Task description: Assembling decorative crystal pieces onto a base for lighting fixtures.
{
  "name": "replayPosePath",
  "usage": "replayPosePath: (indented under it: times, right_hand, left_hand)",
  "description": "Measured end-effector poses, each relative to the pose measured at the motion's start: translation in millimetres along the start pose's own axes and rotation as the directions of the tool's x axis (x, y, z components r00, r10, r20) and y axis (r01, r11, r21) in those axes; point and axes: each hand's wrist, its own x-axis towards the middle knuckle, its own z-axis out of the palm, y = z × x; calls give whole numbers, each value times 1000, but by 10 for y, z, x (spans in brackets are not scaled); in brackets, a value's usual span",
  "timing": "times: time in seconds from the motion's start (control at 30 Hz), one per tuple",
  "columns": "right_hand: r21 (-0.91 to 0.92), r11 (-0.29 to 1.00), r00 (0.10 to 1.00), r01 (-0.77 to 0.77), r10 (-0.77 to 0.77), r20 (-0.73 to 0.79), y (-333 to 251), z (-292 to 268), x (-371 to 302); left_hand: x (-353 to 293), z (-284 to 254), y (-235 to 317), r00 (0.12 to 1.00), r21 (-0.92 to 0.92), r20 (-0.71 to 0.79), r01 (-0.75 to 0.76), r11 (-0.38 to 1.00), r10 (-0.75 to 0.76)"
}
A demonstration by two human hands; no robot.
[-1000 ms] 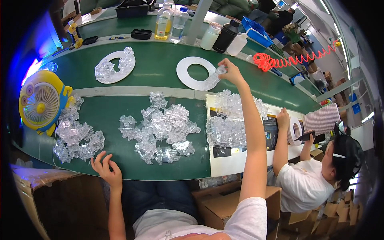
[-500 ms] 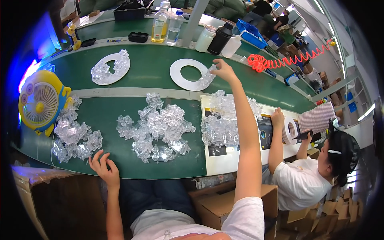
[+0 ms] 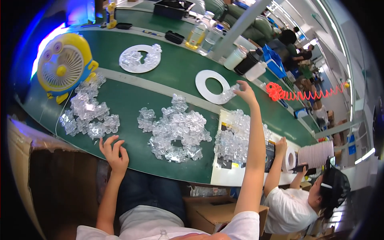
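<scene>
At the far side of the green bench (image 3: 132, 98), my right hand (image 3: 247, 94) grips the end of a clear plastic part (image 3: 228, 95) between thumb and fingers. The part lies over the right edge of a flat white ring (image 3: 203, 91). My left hand (image 3: 115, 155) is at the bench's near edge, fingers spread and holding nothing. Just beyond it is a small pile of clear plastic parts (image 3: 90, 110). A bigger heap of the same parts (image 3: 178, 130) sits mid-bench. At the far left, another white ring (image 3: 136, 69) carries several clear parts.
A yellow and blue fan (image 3: 64, 66) stands at left. More clear parts (image 3: 236, 140) cover a white board at right. Bottles (image 3: 199, 34) and a red coiled hose (image 3: 296, 94) are beyond. A co-worker (image 3: 298, 204) sits at right by stacked rings (image 3: 316, 154). Cardboard boxes (image 3: 218, 210) are below.
The view has turned, so the bench appears tilted and shifted. My right hand stays at the same part on the ring; my left hand remains near the front edge with fingers spread.
</scene>
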Motion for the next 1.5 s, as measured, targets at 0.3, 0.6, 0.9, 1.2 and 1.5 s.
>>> replayPosePath:
  times: [0.3,0.6,0.9,1.2,1.5]
  right_hand:
    - [-343,908,859,241,-36,510,-1946,730,-320]
    - [-473,780,738,410,22,675,-2037,1034,-41]
    - [-49,948,876,314,-269,401,-1214,-31,508]
    - [-226,962,944,152,-74,322,-322,-182,1035]
    - [-187,979,899,79,11,438,-186,178,1135]
  left_hand:
    - [28,-61,-3,1000,-24,-2,-2,1000,2]
    - [13,-17,20,1000,-83,-22,14,996,-16]
    - [39,-74,-13,1000,-104,22,1,995,2]
    - [29,-103,-9,994,-54,112,7,999,-1]
    - [15,-80,0,993,-4,107,42,999,-41]
